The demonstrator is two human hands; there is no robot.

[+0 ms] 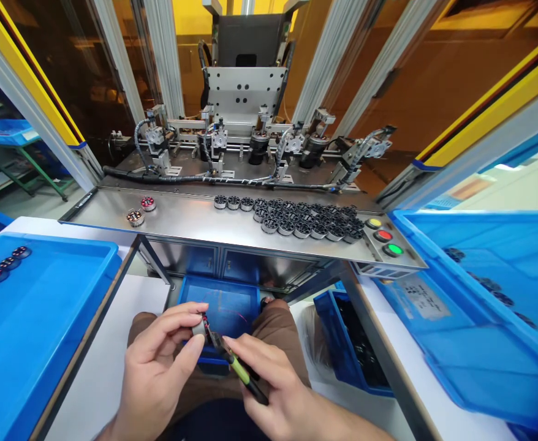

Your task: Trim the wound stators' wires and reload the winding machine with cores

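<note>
My left hand (pixel 159 361) pinches a small round motor stator (pixel 200 327) on edge between thumb and fingers, its grey rim toward the palm. Red wire shows on the stator's right face. My right hand (pixel 273 380) is closed around a pair of cutting pliers (pixel 240 370) with green and black handles. The pliers' dark jaws point up and left, right beside the stator; whether they touch it I cannot tell. Both hands are held above my lap, over a blue bin (pixel 223 300) on the floor.
Ahead, a steel ledge (pixel 195 222) carries many black-topped stators (pixel 301 217) and two with copper and red windings (pixel 135 217). Push buttons (pixel 383 236) sit at its right end. Blue trays stand left (pixel 57 294) and right (pixel 434 343). A floor bin (pixel 337 331) holds dark parts.
</note>
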